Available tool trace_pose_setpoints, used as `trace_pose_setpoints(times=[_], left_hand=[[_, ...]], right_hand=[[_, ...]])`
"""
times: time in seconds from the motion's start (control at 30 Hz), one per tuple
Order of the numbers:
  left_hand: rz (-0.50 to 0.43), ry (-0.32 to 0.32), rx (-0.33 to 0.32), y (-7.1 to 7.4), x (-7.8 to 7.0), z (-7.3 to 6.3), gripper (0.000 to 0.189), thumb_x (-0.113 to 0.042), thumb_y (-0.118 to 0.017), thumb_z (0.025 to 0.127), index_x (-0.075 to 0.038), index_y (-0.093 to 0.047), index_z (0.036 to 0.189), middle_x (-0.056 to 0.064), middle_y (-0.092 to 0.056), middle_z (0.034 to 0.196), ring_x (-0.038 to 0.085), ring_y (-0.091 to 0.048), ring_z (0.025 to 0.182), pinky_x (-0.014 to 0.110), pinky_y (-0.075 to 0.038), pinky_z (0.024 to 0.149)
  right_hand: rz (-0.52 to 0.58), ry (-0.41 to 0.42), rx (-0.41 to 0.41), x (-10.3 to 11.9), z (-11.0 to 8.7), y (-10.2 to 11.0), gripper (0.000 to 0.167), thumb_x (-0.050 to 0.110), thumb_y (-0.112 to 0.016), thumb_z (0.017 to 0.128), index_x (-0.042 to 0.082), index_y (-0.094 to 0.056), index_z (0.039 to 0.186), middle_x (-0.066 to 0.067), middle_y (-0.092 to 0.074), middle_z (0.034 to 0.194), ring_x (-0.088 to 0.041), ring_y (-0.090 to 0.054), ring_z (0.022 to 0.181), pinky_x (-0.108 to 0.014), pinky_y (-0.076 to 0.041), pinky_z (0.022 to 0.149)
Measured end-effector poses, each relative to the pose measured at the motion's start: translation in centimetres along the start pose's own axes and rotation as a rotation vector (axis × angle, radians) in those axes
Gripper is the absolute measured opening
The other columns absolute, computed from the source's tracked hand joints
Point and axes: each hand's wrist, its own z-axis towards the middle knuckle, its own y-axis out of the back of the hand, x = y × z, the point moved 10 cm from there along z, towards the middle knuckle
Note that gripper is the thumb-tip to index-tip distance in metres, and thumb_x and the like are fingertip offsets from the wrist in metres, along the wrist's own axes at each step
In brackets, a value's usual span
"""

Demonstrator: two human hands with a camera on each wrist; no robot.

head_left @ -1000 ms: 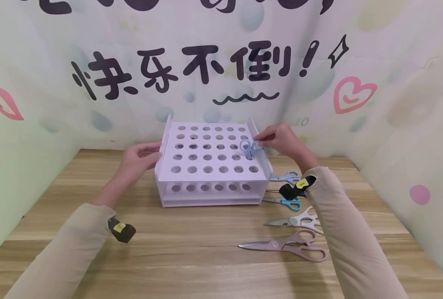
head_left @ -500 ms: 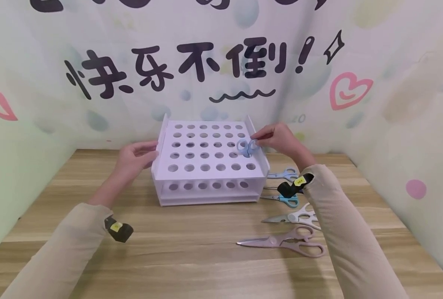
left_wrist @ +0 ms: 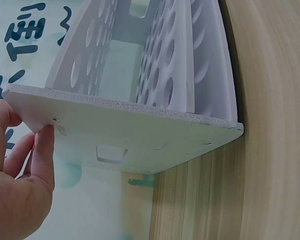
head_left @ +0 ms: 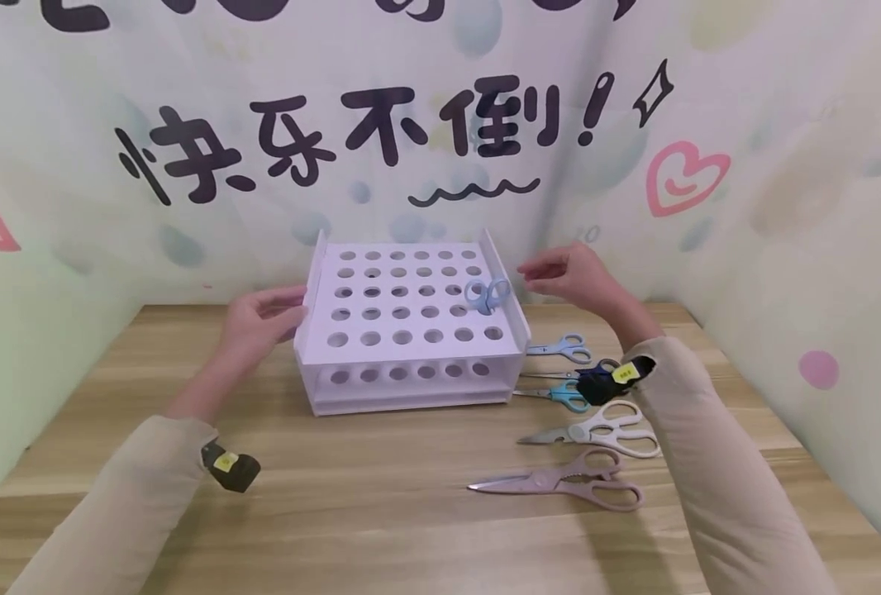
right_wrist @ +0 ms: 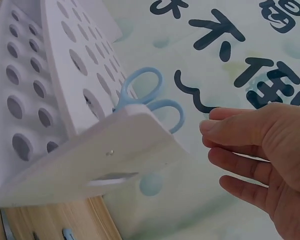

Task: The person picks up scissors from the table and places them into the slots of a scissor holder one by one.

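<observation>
A white rack (head_left: pixel 408 364) with rows of round holes stands on the table between both hands. Light-blue scissors (head_left: pixel 488 295) stand in a hole near its right side, handle loops up; their blades are hidden below the top plate. At the rack's left side panel (left_wrist: pixel 125 132), my left hand (head_left: pixel 258 325) touches the outer face with its fingertips. My right hand (head_left: pixel 570 279) is off to the right of the rack, apart from the scissors. In the right wrist view its fingers (right_wrist: pixel 242 165) are loosely bent, and a gap separates them from the scissor handles (right_wrist: pixel 166 106).
To the rack's right lie more scissors: a light-blue pair (head_left: pixel 570 348), a dark-blue pair (head_left: pixel 559 374) partly behind the wrist camera, a turquoise pair (head_left: pixel 569 395), a white pair (head_left: pixel 597 430) and a mauve pair (head_left: pixel 559 481). A printed cloth (head_left: pixel 381 198) hangs behind the table.
My right hand has let go of the light-blue scissors and moved right, away from the rack. The scissors stay standing in their hole. My left hand remains at the rack's left side.
</observation>
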Motion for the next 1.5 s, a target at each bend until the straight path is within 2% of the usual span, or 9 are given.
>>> trace_pose_setpoints(times=[0.17, 0.33, 0.6, 0.8, 0.97, 1.1, 1.17, 1.33, 1.5], left_hand=[[0.004, 0.002, -0.003, -0.1, 0.0, -0.1, 0.048, -0.023, -0.058, 0.090, -0.003, -0.046, 0.133, 0.017, -0.049, 0.127, 0.029, -0.050, 0.114, 0.020, -0.051, 0.080], [0.005, -0.009, 0.005, -0.4, -0.2, 0.0, 0.048, -0.023, -0.059, 0.090, -0.004, -0.047, 0.132, 0.017, -0.050, 0.126, 0.029, -0.051, 0.113, 0.021, -0.051, 0.080], [0.004, 0.005, 0.005, -0.6, 0.3, -0.2, 0.047, -0.022, -0.057, 0.091, -0.003, -0.046, 0.132, 0.018, -0.049, 0.127, 0.029, -0.050, 0.114, 0.021, -0.051, 0.081], [0.008, 0.002, -0.018, -0.2, 0.3, -0.5, 0.047, -0.021, -0.058, 0.090, -0.002, -0.047, 0.132, 0.018, -0.049, 0.126, 0.023, -0.052, 0.109, 0.019, -0.051, 0.079], [0.004, -0.004, -0.023, -0.1, 0.2, -0.4, 0.048, -0.022, -0.058, 0.090, -0.002, -0.047, 0.132, 0.018, -0.049, 0.127, 0.024, -0.052, 0.110, 0.018, -0.051, 0.079], [0.016, -0.001, -0.025, -0.1, 0.3, -0.2, 0.048, -0.024, -0.058, 0.090, -0.003, -0.047, 0.132, 0.017, -0.049, 0.128, 0.027, -0.050, 0.114, 0.018, -0.051, 0.079], [0.021, 0.000, -0.023, -0.2, 0.4, -0.1, 0.048, -0.024, -0.058, 0.090, -0.003, -0.047, 0.132, 0.017, -0.049, 0.128, 0.028, -0.050, 0.114, 0.019, -0.051, 0.079], [0.021, 0.003, -0.023, -0.3, 0.5, -0.1, 0.049, -0.025, -0.058, 0.090, -0.003, -0.047, 0.132, 0.017, -0.049, 0.128, 0.029, -0.049, 0.115, 0.019, -0.051, 0.079], [0.021, 0.006, -0.022, -0.3, 0.5, -0.1, 0.049, -0.026, -0.058, 0.090, -0.003, -0.047, 0.132, 0.018, -0.048, 0.128, 0.030, -0.049, 0.115, 0.019, -0.051, 0.080]], right_hand=[[-0.037, 0.048, 0.002, 0.3, -2.0, 1.0, 0.025, 0.004, -0.066, 0.083, -0.001, -0.066, 0.107, -0.016, -0.066, 0.100, -0.024, -0.063, 0.085, -0.026, -0.055, 0.073], [-0.079, 0.052, 0.008, 0.0, -4.2, 1.8, 0.024, 0.007, -0.065, 0.084, 0.000, -0.066, 0.107, -0.014, -0.066, 0.099, -0.023, -0.063, 0.085, -0.024, -0.054, 0.073], [-0.175, 0.054, 0.036, -0.8, -8.2, 1.7, 0.023, 0.013, -0.066, 0.084, 0.004, -0.067, 0.106, -0.006, -0.067, 0.096, -0.020, -0.059, 0.088, -0.044, -0.052, 0.082], [-0.228, 0.114, 0.019, -1.1, -11.3, 1.7, 0.023, 0.012, -0.069, 0.082, 0.007, -0.068, 0.104, -0.002, -0.067, 0.096, -0.017, -0.059, 0.087, -0.046, -0.051, 0.081], [-0.213, 0.048, 0.015, -2.9, -13.6, 1.5, 0.022, 0.015, -0.067, 0.084, 0.010, -0.068, 0.106, 0.002, -0.066, 0.097, -0.014, -0.058, 0.088, -0.041, -0.052, 0.078], [-0.178, -0.027, 0.018, -4.8, -15.1, 0.9, 0.024, 0.016, -0.067, 0.085, 0.009, -0.067, 0.107, -0.001, -0.066, 0.099, -0.019, -0.059, 0.092, -0.043, -0.052, 0.079], [-0.177, -0.035, 0.009, -5.5, -15.8, 0.6, 0.024, 0.017, -0.067, 0.084, 0.008, -0.067, 0.106, -0.002, -0.066, 0.098, -0.022, -0.060, 0.092, -0.046, -0.052, 0.080], [-0.197, -0.008, -0.012, -6.2, -17.2, -0.2, 0.024, 0.017, -0.069, 0.082, 0.008, -0.068, 0.105, 0.000, -0.067, 0.096, -0.019, -0.061, 0.088, -0.045, -0.052, 0.079], [-0.172, 0.054, -0.037, -6.5, -18.5, -0.8, 0.023, 0.009, -0.071, 0.079, 0.005, -0.069, 0.101, -0.003, -0.068, 0.093, -0.014, -0.062, 0.082, -0.036, -0.055, 0.076]])
